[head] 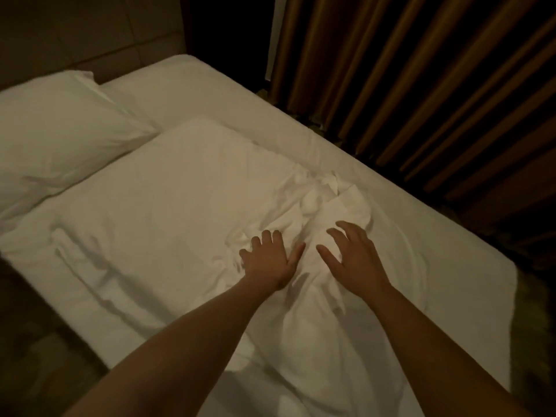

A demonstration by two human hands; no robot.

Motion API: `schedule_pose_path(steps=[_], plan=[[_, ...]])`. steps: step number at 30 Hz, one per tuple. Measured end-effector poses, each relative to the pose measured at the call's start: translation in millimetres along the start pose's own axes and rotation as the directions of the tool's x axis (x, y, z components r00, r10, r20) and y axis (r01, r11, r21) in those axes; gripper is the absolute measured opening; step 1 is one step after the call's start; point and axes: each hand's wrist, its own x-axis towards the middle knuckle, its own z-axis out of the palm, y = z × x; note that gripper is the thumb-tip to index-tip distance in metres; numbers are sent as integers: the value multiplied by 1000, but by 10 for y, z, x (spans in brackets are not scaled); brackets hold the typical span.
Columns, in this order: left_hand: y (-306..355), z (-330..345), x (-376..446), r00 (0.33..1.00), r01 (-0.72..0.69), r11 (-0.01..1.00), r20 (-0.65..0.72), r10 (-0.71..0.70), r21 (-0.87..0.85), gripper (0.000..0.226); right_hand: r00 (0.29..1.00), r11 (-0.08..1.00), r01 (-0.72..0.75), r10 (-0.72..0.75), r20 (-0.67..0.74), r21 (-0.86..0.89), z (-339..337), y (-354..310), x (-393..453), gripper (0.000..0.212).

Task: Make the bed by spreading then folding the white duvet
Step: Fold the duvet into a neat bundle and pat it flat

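The white duvet (168,212) lies across the bed (436,236), smooth on the left half and bunched into wrinkles at the middle right. My left hand (269,260) lies on the crumpled part with its fingers spread and its fingertips sunk into a fold. Just to its right, my right hand (352,260) hovers over or lightly touches a raised wad of the duvet, fingers spread and loosely bent. Neither hand plainly grips the fabric. Both forearms reach in from the bottom of the view.
A white pillow (57,136) lies at the head of the bed on the left. Brown pleated curtains (421,79) hang close along the bed's far side. A dark padded headboard (90,28) is at the top left, and dim floor (39,335) at the lower left.
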Motion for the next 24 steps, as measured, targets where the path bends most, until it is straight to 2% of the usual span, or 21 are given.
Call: schedule_pose_path(steps=[2, 5, 7, 10, 13, 16, 20, 22, 24], plan=[[48, 84, -87, 998, 51, 996, -47, -47, 76, 85, 997, 1000, 28, -28, 65, 2, 45, 159, 86, 75], [-143, 171, -219, 995, 67, 981, -87, -52, 184, 74, 987, 1000, -8, 6, 162, 12, 139, 396, 241, 89], [-341, 177, -284, 990, 103, 986, -114, -89, 130, 66, 975, 1000, -10, 13, 222, -15, 201, 504, 318, 93], [-674, 69, -367, 969, 190, 982, -162, -186, 11, 64, 950, 999, 20, -5, 312, -44, 286, 547, 450, 82], [-1064, 38, -568, 946, 280, 958, -152, -285, -54, 73, 930, 998, 48, -29, 367, -42, 394, 456, 613, 76], [-1351, 125, -806, 921, 370, 928, -118, -371, -37, 89, 902, 998, 64, -56, 429, -4, 583, 330, 728, 76], [-1333, 265, -924, 878, 474, 880, -75, -472, 10, 89, 862, 997, 48, -13, 507, -56, 902, 291, 663, 73], [-1206, 236, -817, 875, 475, 877, -144, -462, 72, 83, 873, 999, 2, 19, 488, -43, 958, 288, 677, 72], [-997, 138, -601, 882, 406, 908, -305, -359, 107, 73, 887, 1000, 6, -3, 461, -4, 983, 253, 720, 70]])
